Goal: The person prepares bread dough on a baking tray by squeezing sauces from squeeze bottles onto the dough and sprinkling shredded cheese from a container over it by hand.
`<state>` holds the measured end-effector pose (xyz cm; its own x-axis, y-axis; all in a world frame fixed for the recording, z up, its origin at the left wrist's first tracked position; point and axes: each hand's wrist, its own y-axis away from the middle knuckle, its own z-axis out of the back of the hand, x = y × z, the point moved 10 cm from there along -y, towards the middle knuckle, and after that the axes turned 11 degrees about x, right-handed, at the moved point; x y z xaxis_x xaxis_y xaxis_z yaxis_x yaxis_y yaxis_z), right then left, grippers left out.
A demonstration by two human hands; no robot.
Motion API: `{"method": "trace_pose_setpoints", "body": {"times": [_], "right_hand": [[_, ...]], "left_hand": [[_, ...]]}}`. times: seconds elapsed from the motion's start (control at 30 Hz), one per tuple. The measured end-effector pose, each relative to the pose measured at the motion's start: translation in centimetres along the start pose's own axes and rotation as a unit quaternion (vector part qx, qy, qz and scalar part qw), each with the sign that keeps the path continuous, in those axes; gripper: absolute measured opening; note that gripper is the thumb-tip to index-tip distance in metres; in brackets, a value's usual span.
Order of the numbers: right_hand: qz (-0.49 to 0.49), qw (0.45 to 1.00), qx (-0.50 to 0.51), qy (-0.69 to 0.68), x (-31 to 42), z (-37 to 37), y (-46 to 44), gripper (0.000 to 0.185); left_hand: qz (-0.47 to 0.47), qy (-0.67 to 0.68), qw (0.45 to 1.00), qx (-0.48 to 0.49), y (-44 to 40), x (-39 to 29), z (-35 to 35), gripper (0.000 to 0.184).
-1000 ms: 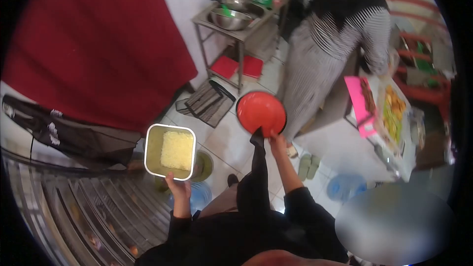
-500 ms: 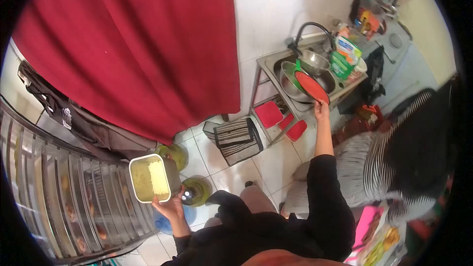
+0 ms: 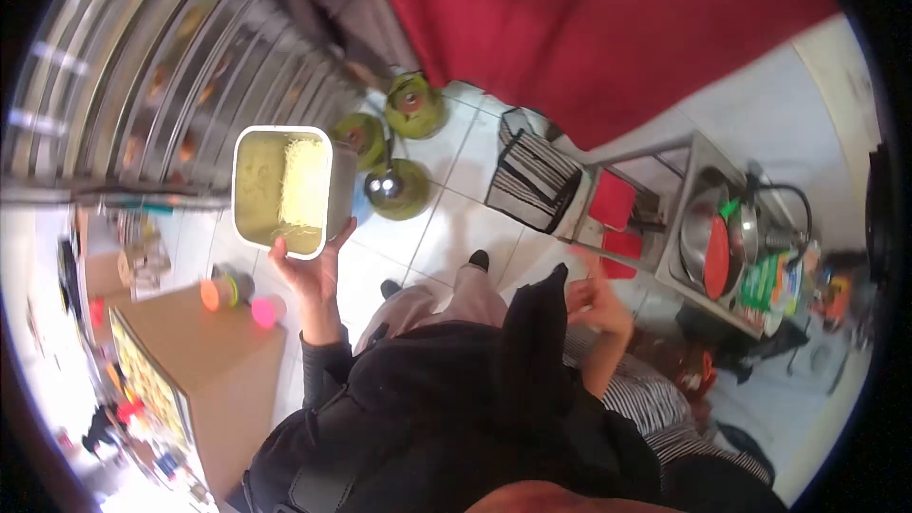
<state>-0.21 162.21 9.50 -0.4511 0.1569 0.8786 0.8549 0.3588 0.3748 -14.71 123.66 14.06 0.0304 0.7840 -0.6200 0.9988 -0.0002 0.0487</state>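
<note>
My left hand (image 3: pixel 312 273) grips a deep rectangular tub (image 3: pixel 257 192) with a pale rim by its near side, fingers and thumb closed on it. Fine pale-yellow shreds, like grated cheese (image 3: pixel 303 182), lie along the tub's right side. Raised in front of my body, my right hand (image 3: pixel 600 309) is partly blurred, with fingers apart and nothing visible in it. A flat red oval piece (image 3: pixel 715 258) rests at the sink, apart from my right hand, beside a green-handled item and metal bowls (image 3: pixel 746 233).
Green gas cylinders (image 3: pixel 397 192) stand on the tiled floor near a metal rack (image 3: pixel 142 85). A striped mat (image 3: pixel 535 180) lies before the sink stand (image 3: pixel 679 214). A person in striped clothing (image 3: pixel 646 394) is close on my right. A brown box-like counter (image 3: pixel 204 351) stands at left.
My right hand has let go of the red oval piece, now at the sink, and drawn back toward my body. My view has turned left; the tub stays in my left hand.
</note>
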Motion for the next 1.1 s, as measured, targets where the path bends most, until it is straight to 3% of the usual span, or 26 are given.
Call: {"method": "trace_pose_setpoints", "body": {"times": [0.07, 0.13, 0.17, 0.2, 0.23, 0.3, 0.4, 0.47, 0.53, 0.63, 0.67, 0.7, 0.73, 0.8, 0.93, 1.1], "right_hand": [[-0.007, 0.986, 0.166, 0.018, 0.5, -8.0, -5.2, 0.055], [0.055, 0.951, 0.279, 0.122, 3.0, -13.5, -9.5, 0.042], [0.066, 0.971, 0.203, 0.106, 5.2, -13.3, -12.1, 0.03], [0.129, 0.975, 0.04, 0.175, 9.1, -13.2, -13.7, 0.039], [0.193, 0.963, -0.038, 0.184, 13.1, -14.0, -14.5, 0.036], [0.351, 0.924, -0.06, 0.14, 21.5, -17.7, -13.8, 0.033], [0.48, 0.86, 0.168, 0.04, 28.4, -30.8, -12.7, 0.028], [0.466, 0.818, 0.337, -0.003, 29.3, -42.0, -13.4, 0.027], [0.393, 0.778, 0.489, -0.007, 27.1, -54.2, -14.9, 0.026], [0.207, 0.709, 0.644, 0.202, 15.4, -69.9, -17.8, 0.028], [0.268, 0.549, 0.722, 0.325, 10.5, -75.5, -18.8, 0.033], [0.247, 0.544, 0.706, 0.382, 6.2, -79.2, -19.8, 0.038], [0.323, 0.493, 0.691, 0.419, 3.1, -82.4, -19.8, 0.038], [0.309, 0.427, 0.722, 0.448, -3.0, -86.6, -20.2, 0.042], [0.282, 0.203, 0.707, 0.615, -12.6, -92.8, -20.8, 0.043], [0.284, 0.142, 0.77, 0.554, -17.8, -100.3, -21.8, 0.035]], "left_hand": [[-0.037, -0.002, 0.999, -0.023, 1.9, -3.9, 2.5, 0.075], [-0.087, 0.001, 0.995, -0.047, 4.9, -7.0, 5.2, 0.075], [-0.107, 0.006, 0.993, -0.058, 6.3, -8.5, 7.4, 0.074], [-0.134, 0.003, 0.987, -0.092, 8.3, -10.5, 9.7, 0.074], [-0.151, 0.004, 0.983, -0.107, 10.1, -12.4, 11.3, 0.072], [-0.191, -0.029, 0.97, -0.148, 14.0, -16.4, 15.2, 0.072], [-0.248, -0.028, 0.945, -0.213, 19.9, -19.9, 22.8, 0.071], [-0.292, -0.012, 0.925, -0.242, 23.9, -23.4, 25.6, 0.068], [-0.33, 0.017, 0.911, -0.248, 27.3, -26.5, 28.0, 0.07], [-0.368, 0.003, 0.89, -0.271, 29.3, -28.7, 28.2, 0.079], [-0.368, -0.013, 0.883, -0.291, 29.9, -30.1, 28.8, 0.081], [-0.375, -0.012, 0.877, -0.302, 30.4, -30.9, 29.7, 0.081], [-0.38, -0.012, 0.871, -0.312, 30.7, -31.5, 30.9, 0.082], [-0.394, -0.022, 0.854, -0.338, 31.0, -33.6, 32.1, 0.083], [-0.408, -0.005, 0.823, -0.396, 31.8, -36.5, 35.7, 0.093], [-0.423, -0.005, 0.782, -0.458, 33.7, -43.2, 39.0, 0.1]]}}
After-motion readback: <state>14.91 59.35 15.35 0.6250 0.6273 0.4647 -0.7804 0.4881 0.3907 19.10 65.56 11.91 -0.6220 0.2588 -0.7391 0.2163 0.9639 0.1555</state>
